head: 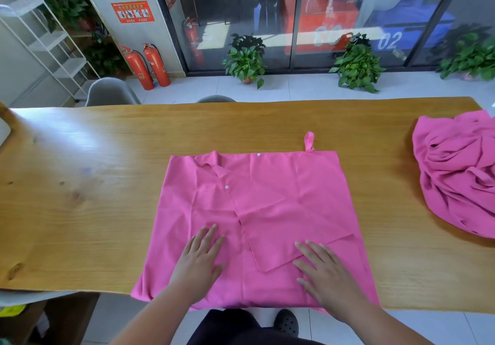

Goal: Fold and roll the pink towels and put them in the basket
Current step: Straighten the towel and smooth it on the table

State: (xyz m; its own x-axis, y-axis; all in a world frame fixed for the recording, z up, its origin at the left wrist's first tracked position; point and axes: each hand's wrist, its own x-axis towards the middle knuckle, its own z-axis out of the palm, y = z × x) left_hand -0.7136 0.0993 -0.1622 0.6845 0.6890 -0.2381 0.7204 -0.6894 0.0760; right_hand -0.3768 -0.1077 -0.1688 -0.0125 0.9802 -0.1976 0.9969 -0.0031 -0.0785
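Pink towel (267,197), wood-tone table (93,170)

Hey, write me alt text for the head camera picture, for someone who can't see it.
A person's left hand and right hand lie flat on a pink towel spread on a wooden table, its corner folded in and its near edge overhanging. More crumpled pink towels lie at the table's right end.
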